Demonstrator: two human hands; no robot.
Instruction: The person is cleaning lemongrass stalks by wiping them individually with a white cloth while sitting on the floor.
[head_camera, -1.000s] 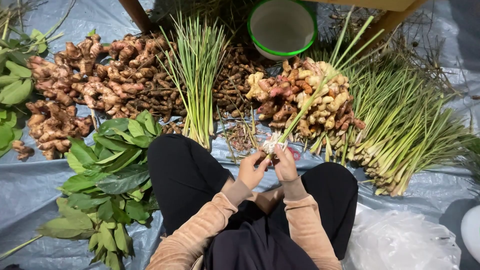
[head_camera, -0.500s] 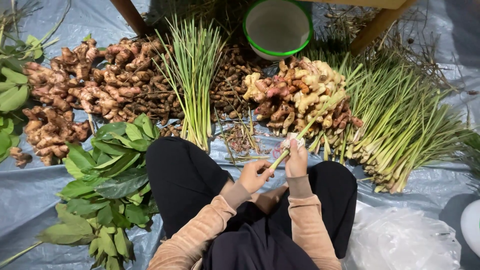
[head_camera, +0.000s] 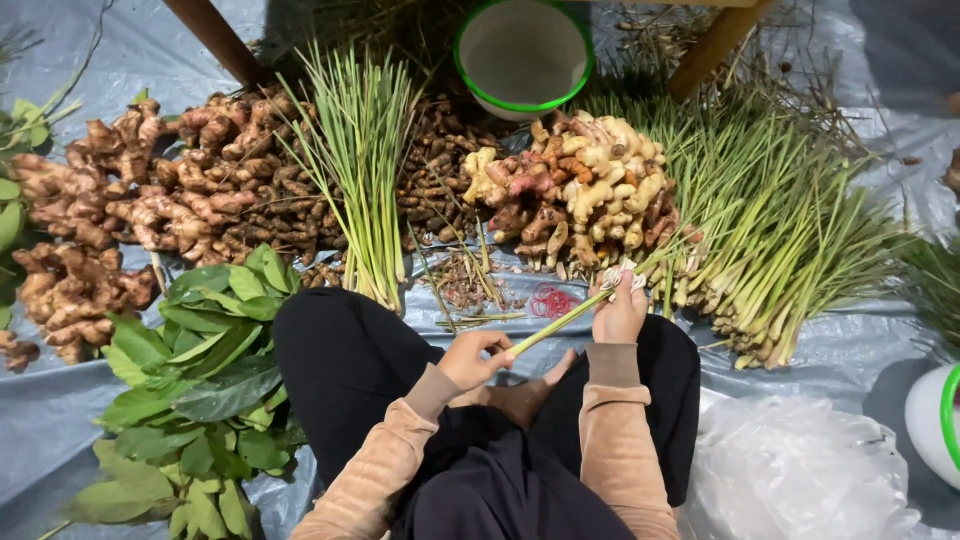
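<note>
Forearms in tan ribbed sleeves reach forward over crossed legs in black trousers. Left hand (head_camera: 478, 357) sits low, fingers curled shut around the pale cut end of a thin green lemongrass stalk (head_camera: 560, 322). Right hand (head_camera: 620, 308), raised higher and slightly ahead, closes around the same stalk further along, with something pale and crumpled at its fingertips that I cannot identify. Small red rubber bands (head_camera: 552, 300) lie on the grey tarpaulin (head_camera: 80, 400) just left of the right hand.

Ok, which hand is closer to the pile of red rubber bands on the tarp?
Right. The right hand sits just beside the red rubber bands, gripping the stalk; the left hand holds its lower end, nearer the lap.
</note>
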